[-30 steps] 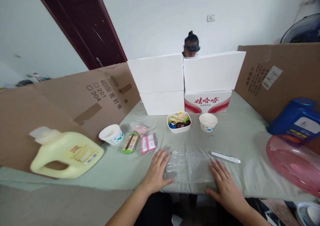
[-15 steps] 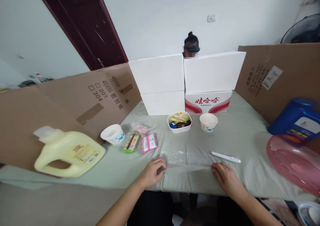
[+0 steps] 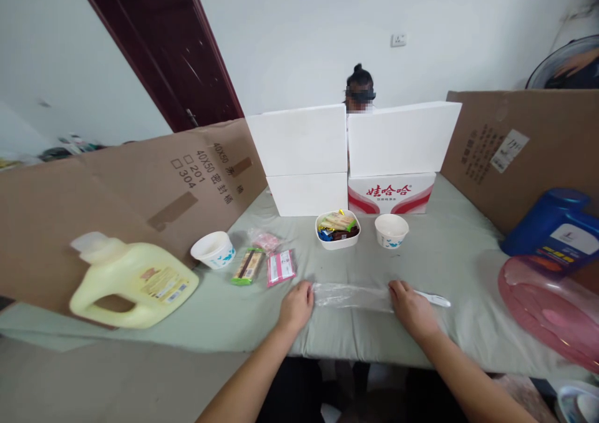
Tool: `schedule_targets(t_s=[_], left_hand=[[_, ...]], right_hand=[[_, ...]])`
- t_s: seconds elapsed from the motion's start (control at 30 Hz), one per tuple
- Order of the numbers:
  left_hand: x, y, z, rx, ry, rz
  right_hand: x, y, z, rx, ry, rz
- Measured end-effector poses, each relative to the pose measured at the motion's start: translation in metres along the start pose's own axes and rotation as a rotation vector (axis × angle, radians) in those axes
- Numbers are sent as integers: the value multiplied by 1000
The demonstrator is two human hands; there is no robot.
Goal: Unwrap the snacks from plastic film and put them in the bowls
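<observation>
A clear plastic bag [image 3: 352, 296] stretches flat between my hands, low over the green cloth. My left hand [image 3: 297, 303] is closed on its left end, with the fingers curled. At the right end my right hand [image 3: 412, 308] pinches the plastic. Partly behind my right hand lies a white, pen-like utility knife [image 3: 435, 299]. To the left of the bag are a pink-and-white packet [image 3: 281, 267], a green-and-tan snack pack [image 3: 248, 266] and a clear wrapper with something pink [image 3: 266, 241]. Beyond the bag stands a white bowl of wrapped snacks [image 3: 337, 244].
Paper bowls stand at left [image 3: 214, 250] and right [image 3: 392, 231]. A yellow jug [image 3: 135, 284] lies at left; a blue bottle [image 3: 552, 229] and pink basin [image 3: 547, 311] are at right. White boxes [image 3: 304, 142] and cardboard [image 3: 116, 186] wall the table. A person [image 3: 359, 90] sits behind.
Both hands have moved slightly away from me and closed on the ends of the plastic bag. The bag now looks pulled straighter. My right hand covers part of the knife.
</observation>
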State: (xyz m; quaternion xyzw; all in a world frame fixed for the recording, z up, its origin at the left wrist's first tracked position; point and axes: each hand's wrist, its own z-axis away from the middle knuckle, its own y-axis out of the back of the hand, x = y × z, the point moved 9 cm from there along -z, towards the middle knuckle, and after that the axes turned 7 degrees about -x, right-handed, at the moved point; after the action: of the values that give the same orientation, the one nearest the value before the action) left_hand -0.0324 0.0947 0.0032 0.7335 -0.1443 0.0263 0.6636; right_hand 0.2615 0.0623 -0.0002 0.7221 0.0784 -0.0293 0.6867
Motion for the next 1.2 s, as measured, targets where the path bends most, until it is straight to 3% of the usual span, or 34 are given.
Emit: schedule_targets(t_s=[0.1,0.23,0.33,0.43,0.5,0.6,0.7,0.77,0.9,1.0,1.2], left_hand=[[11,11,7,125,-97,-81],[47,24,21,293,-278,-116],[85,9,24,159,-466,-55],[103,-16,25,-72,-533,-32],[96,-28,25,-189,-505,-32],[64,-34,24,-269,-379,-41],[31,-27,21,-254,-218,-68],[20,-15,19,-199,-139,-79],[7,14,14,-37,115,-110],[0,20,12,-23,294,-131],[6,12,2,-31,254,20]], right_hand=[[-7,3,0,36,66,93],[-41,25,14,327,238,46],[-84,17,22,350,442,-44],[-106,-9,21,211,516,-66],[-96,-27,20,120,460,-65],[-62,-43,27,64,342,-56],[-34,-43,36,79,253,-39],[-27,-37,40,109,214,-32],[-54,-23,45,141,289,-56],[-89,-23,45,78,410,-101],[-122,-40,41,-146,480,-160]])
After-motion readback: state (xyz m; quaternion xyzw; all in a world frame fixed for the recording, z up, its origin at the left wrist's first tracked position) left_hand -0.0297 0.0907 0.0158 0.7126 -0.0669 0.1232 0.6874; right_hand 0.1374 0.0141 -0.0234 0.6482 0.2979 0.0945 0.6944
